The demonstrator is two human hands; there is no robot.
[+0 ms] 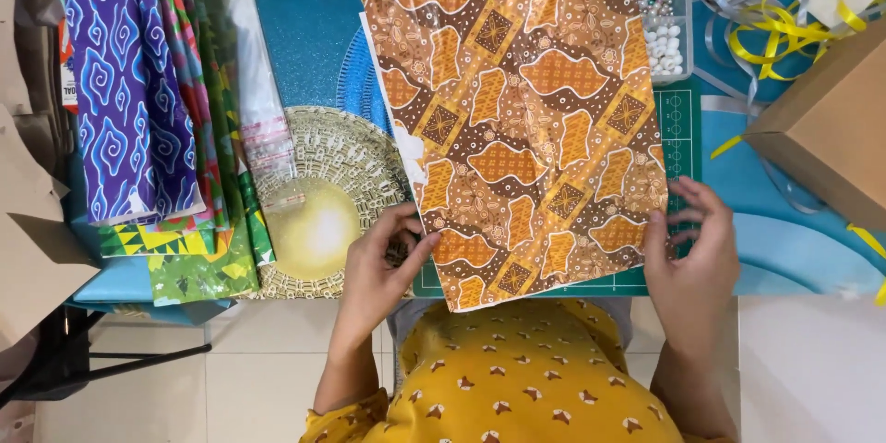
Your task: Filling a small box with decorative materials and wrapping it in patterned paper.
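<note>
The blue desk carried everything, and the largest thing on it was a brown and orange patterned sheet, lying tilted over a green cutting mat with its near edge hanging past the desk's front. To the left of the sheet lay a stack of folded patterned papers, purple-blue on top, and between that stack and the sheet sat a round gold woven placemat. To the right of the sheet stood a brown cardboard box, with loose yellow ribbon beyond it. A clear tray of beads showed past the sheet's far right corner. The left hand pinched the sheet's lower left edge, fingers curled nearly closed on it. The right hand gripped the lower right edge, fingers loosely bent over the paper.
</note>
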